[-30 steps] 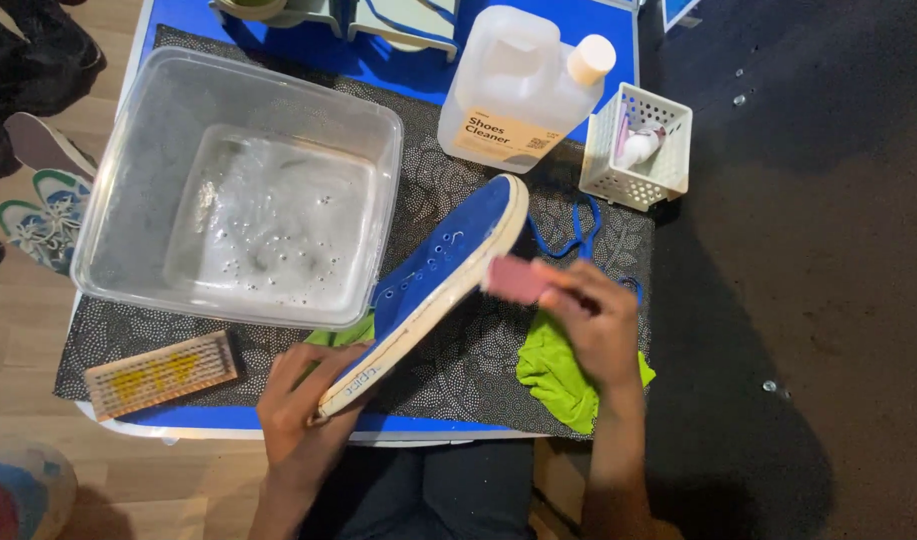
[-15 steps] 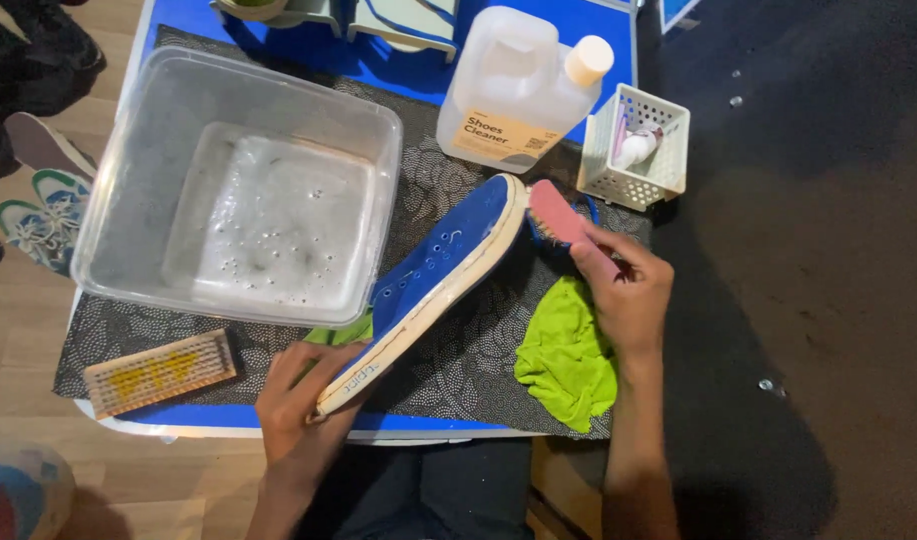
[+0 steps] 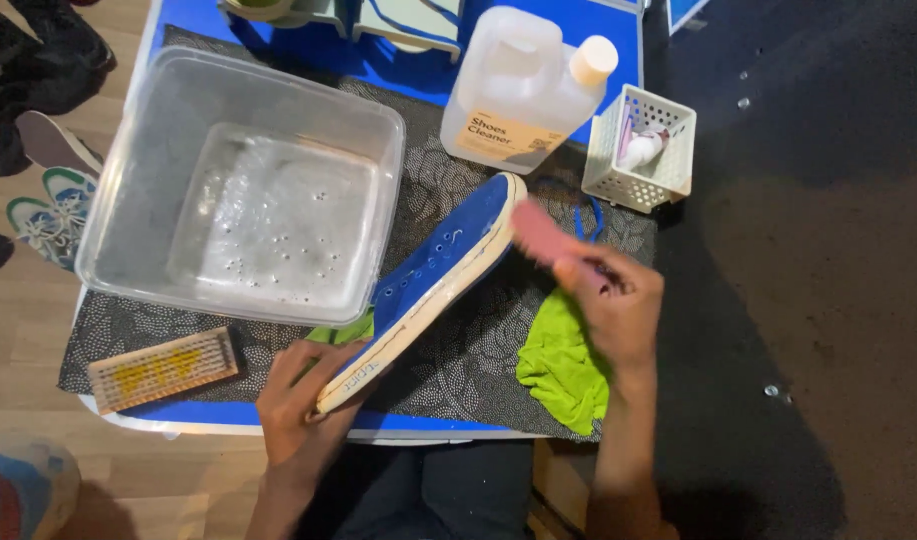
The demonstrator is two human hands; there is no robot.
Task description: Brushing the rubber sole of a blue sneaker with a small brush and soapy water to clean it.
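The blue canvas sneaker (image 3: 440, 272) is held tilted on its side over the patterned mat (image 3: 458, 370), heel towards the body and toe towards the far edge, its pale sole edge turned to the right. Nearest the body, the heel is gripped by the left hand (image 3: 300, 395), fingers closed round it. The pink brush (image 3: 540, 235) is clasped in the right hand (image 3: 613, 305); half a second ago it was lifted clear beside the toe, and it has now been brought back against the sole edge near the toe, so scrubbing of that rim is judged to be under way again. A lime-green cloth (image 3: 560, 362) lies under the right wrist, and a wooden brush (image 3: 163, 368) rests at the near left corner. Beyond, the clear tub of soapy water (image 3: 248, 190) is unchanged, with the cleaner bottle (image 3: 523, 90) and white basket (image 3: 640, 148) farthest off
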